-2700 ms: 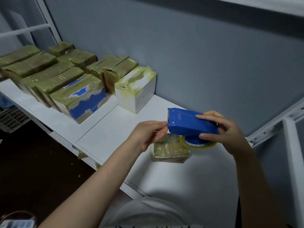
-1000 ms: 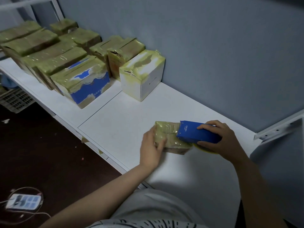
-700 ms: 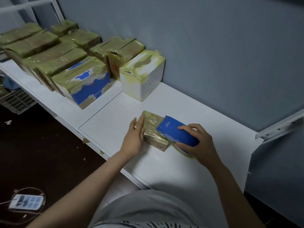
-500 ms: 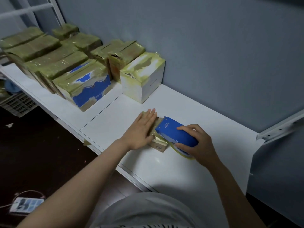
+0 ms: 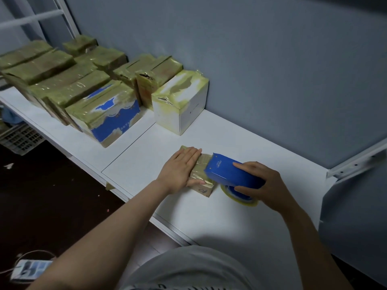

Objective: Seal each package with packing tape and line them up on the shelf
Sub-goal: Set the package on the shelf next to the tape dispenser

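Observation:
A small flat package [image 5: 202, 181] wrapped in yellowish tape lies on the white shelf [image 5: 240, 210] near its front edge. My left hand [image 5: 180, 169] lies flat on top of the package with straight fingers, the thumb along its near side. My right hand [image 5: 265, 185] grips a blue tape dispenser [image 5: 230, 174] whose toothed front end rests on the package's right part. The yellowish tape roll [image 5: 238, 198] under the dispenser touches the shelf.
Several taped packages stand in rows at the back left, among them a blue and white box [image 5: 109, 116] and a white box [image 5: 181, 101] nearest my hands. A grey wall runs behind. A crate [image 5: 21, 139] and a power strip [image 5: 29, 268] lie on the dark floor.
The dispenser came down from mid-air onto the package. The package shifted left along the shelf. My left hand went from its left end to lying flat on top.

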